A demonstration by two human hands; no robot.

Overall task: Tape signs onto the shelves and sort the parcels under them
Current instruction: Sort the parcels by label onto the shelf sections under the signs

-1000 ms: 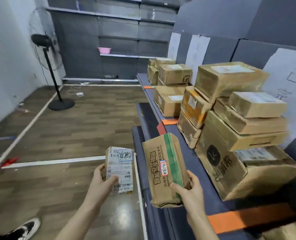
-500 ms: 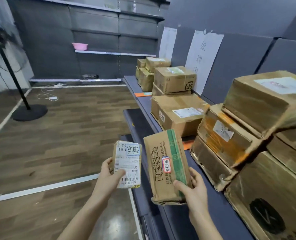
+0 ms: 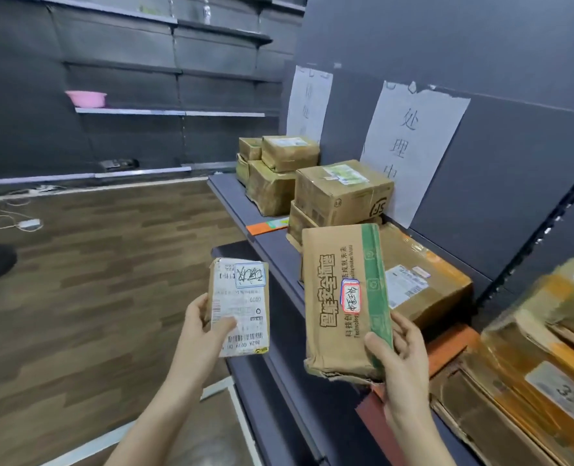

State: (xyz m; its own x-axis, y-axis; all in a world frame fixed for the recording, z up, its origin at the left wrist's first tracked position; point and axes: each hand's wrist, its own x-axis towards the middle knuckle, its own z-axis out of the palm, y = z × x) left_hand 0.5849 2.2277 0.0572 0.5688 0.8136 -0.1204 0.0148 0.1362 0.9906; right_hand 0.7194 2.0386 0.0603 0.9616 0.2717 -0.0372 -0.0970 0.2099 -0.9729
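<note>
Parcels, two, both in hand; the step, by judgement, is sorting, as two paper signs are already taped to the back panel. Left hand (image 3: pixel 205 327) grips small parcel (image 3: pixel 242 307) at its lower end, thumb across the white label; it is held over the floor (image 3: pixel 111 264), just off the shelf front. Right hand (image 3: pixel 396 358) grips long brown parcel (image 3: pixel 342 297) by its lower corner, upright, above the shelf (image 3: pixel 226 196). Near sign (image 3: pixel 413 146) has stacked cartons (image 3: pixel 342 193) under it; far sign (image 3: pixel 307 102) has a second stack (image 3: pixel 279 169); a third pile (image 3: pixel 531 381) crowds the right edge of view. Next move likely calls for reading each handwritten sticker, matching it to a sign, and setting the parcel there. Room: bare shelf strip along the front lip beside both stacks, narrow; carton tops offer flatter landing. Floor to the left open for stepping; loose cable (image 3: pixel 10 220) lies well apart.
</note>
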